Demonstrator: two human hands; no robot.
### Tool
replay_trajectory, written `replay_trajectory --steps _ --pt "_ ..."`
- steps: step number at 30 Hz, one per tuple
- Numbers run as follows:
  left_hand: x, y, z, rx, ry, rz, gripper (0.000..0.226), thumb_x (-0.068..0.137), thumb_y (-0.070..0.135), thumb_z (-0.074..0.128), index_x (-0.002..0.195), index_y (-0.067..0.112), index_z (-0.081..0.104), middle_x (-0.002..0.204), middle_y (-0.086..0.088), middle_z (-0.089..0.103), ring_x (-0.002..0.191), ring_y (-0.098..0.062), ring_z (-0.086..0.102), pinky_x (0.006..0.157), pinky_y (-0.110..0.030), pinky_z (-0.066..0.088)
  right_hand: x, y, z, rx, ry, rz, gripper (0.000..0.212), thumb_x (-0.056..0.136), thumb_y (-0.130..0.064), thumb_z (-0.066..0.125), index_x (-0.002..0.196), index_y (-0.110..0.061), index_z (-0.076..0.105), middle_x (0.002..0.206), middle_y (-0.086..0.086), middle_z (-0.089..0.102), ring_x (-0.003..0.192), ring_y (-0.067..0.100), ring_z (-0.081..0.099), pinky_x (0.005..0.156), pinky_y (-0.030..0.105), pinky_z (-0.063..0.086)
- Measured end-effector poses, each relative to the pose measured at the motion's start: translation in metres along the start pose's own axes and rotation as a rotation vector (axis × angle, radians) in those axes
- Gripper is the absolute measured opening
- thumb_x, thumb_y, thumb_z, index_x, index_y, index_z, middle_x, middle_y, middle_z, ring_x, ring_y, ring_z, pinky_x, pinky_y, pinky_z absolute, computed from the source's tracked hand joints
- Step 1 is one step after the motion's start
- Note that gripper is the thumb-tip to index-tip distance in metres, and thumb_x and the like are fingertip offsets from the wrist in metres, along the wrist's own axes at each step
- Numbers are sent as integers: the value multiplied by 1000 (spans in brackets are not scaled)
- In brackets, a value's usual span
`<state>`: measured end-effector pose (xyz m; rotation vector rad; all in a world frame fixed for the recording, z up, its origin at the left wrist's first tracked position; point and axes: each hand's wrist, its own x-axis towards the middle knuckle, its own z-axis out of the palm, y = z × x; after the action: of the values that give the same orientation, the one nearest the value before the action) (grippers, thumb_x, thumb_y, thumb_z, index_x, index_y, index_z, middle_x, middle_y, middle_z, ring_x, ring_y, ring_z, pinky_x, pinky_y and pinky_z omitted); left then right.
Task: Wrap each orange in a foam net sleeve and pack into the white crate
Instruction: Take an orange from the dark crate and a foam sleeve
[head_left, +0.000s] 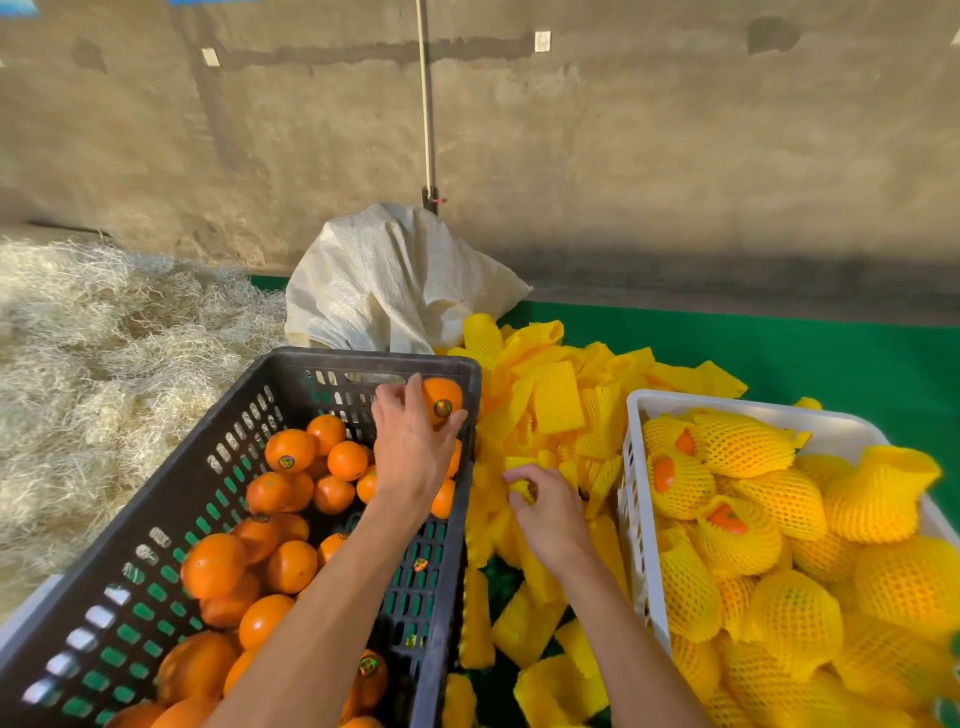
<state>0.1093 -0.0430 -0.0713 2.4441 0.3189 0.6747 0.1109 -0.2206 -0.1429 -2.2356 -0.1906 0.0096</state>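
My left hand (410, 441) grips an orange (442, 397) with a shiny sticker, lifted near the far right corner of the black crate (218, 462). Several loose oranges (291, 449) fill that crate. My right hand (545, 506) pinches a yellow foam net sleeve (519, 486) on the pile of sleeves (556, 400) lying between the two crates. The white crate (644, 402) at the right holds several oranges wrapped in yellow net sleeves (743, 441).
A white woven sack (395, 280) stands behind the black crate. Pale straw (104, 332) covers the left side. Green cloth (831, 358) covers the surface at the back right, below a concrete wall (623, 145). A thin pole (427, 104) rises behind the sack.
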Motion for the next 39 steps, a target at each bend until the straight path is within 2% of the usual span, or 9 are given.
replay_trajectory --steps 4,8,12,18,24,26,28,33,39 --pt "-10 30 -13 -312 42 157 70 92 52 72 148 22 43 135 1 37 122 -14 47 97 -25 49 1 -11 -19 293 200 -19 25 98 -16 65 107 -39 66 118 -10 62 104 13 62 94 38 53" --pt "-34 60 -2 -552 -136 33 68 91 56 71 143 23 42 123 12 55 105 7 59 85 -10 49 -3 -20 -41 658 341 -55 28 101 -15 62 115 -38 70 122 -16 70 113 3 64 92 18 52" --pt "-46 69 11 -781 -302 -160 61 91 54 69 136 25 41 118 6 62 100 -3 67 82 -21 57 -3 -14 -50 1094 263 55 30 104 -22 56 127 -38 67 127 -4 70 110 21 70 87 38 57" --pt "-46 67 9 -1206 -518 -369 48 90 49 70 129 23 59 124 -3 72 109 -16 72 87 -44 62 0 -4 -44 781 311 158 42 95 -12 68 133 -28 56 117 4 67 109 27 67 92 56 57" --pt "-45 64 8 -1178 -819 -297 67 85 64 71 132 16 68 140 -2 65 136 -22 56 116 -56 39 -5 -5 -41 472 317 154 26 86 -38 70 101 -17 66 94 6 69 86 23 68 74 44 57" --pt "-48 66 9 -1104 -911 -252 64 83 63 72 127 17 73 149 6 55 145 -17 43 120 -50 37 -8 3 -39 602 327 138 10 94 -14 69 99 -13 61 86 2 70 79 14 68 73 39 58" --pt "-50 67 10 -1044 -974 -253 54 88 59 71 122 18 76 145 16 56 145 -9 42 122 -45 36 -10 7 -41 668 295 120 22 95 6 63 107 -12 59 89 -3 70 83 7 70 65 17 55" --pt "-46 71 9 -1047 -884 -417 69 86 66 68 133 15 66 133 5 69 129 -15 60 119 -47 39 -10 -2 -43 473 300 53 18 80 -30 78 94 -30 67 82 -15 68 74 2 66 53 12 42" --pt "-36 69 8 -1220 -706 -599 43 86 64 62 117 34 59 131 1 66 124 -20 59 106 -44 39 -9 -8 -47 161 281 -86 17 98 -23 65 113 -25 57 105 -6 63 94 14 57 76 30 43"
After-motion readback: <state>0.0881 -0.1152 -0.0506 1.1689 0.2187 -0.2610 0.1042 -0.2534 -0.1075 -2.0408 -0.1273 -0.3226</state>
